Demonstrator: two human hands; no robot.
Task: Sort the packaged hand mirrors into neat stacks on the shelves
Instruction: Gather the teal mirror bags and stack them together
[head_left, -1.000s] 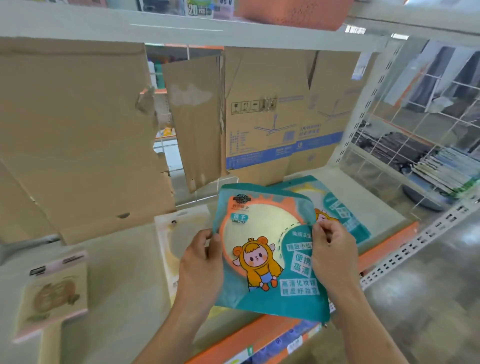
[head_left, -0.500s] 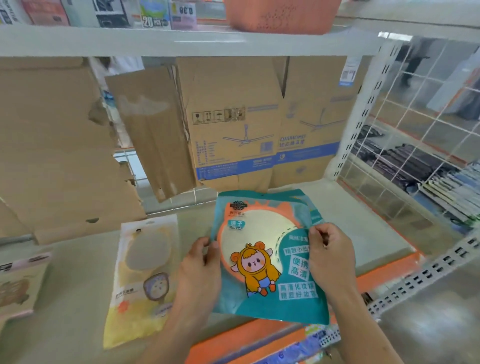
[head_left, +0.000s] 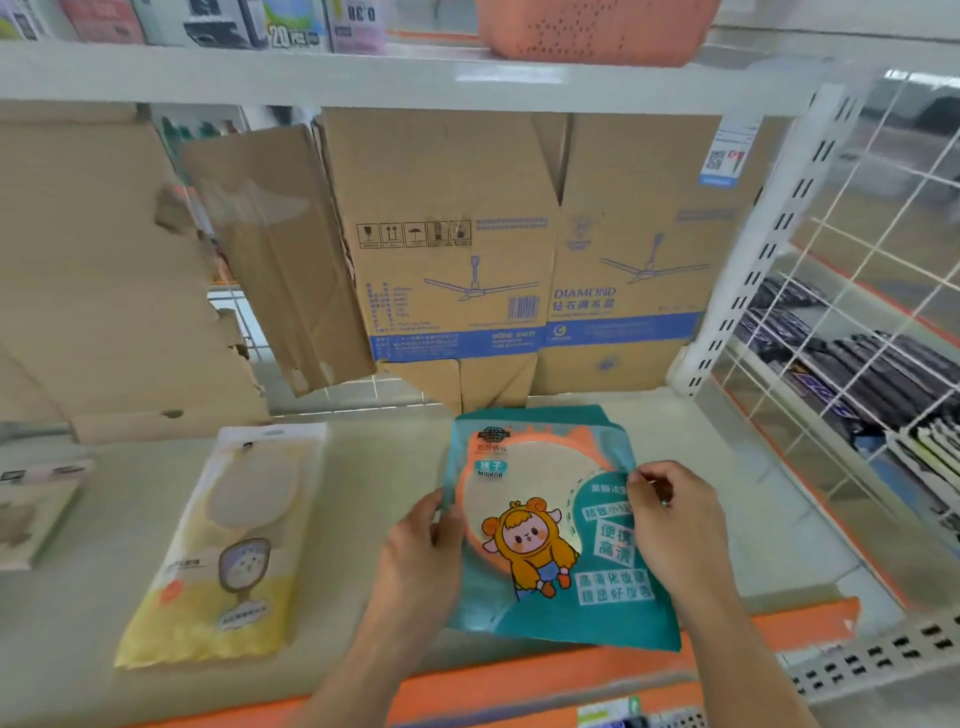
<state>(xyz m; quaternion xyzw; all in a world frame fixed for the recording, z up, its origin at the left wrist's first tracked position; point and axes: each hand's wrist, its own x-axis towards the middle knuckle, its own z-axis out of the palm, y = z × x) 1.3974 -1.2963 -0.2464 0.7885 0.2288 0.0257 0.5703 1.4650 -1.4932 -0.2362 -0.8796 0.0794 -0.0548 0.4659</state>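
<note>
A teal packaged mirror with a cartoon figure lies near the front of the pale shelf, on top of another teal pack whose edge shows behind it. My left hand grips its left edge, thumb on top. My right hand pinches its right edge. A yellow packaged hand mirror lies flat to the left. A pink-edged pack sits at the far left, partly cut off.
Flattened cardboard boxes line the back of the shelf. A white upright and wire grid close off the right side, with dark goods behind. The upper shelf hangs overhead. An orange strip marks the front edge.
Both hands have carried the teal pack rightward and down onto the teal pack on the shelf. The view has swung left, bringing the yellow pack fully into sight.
</note>
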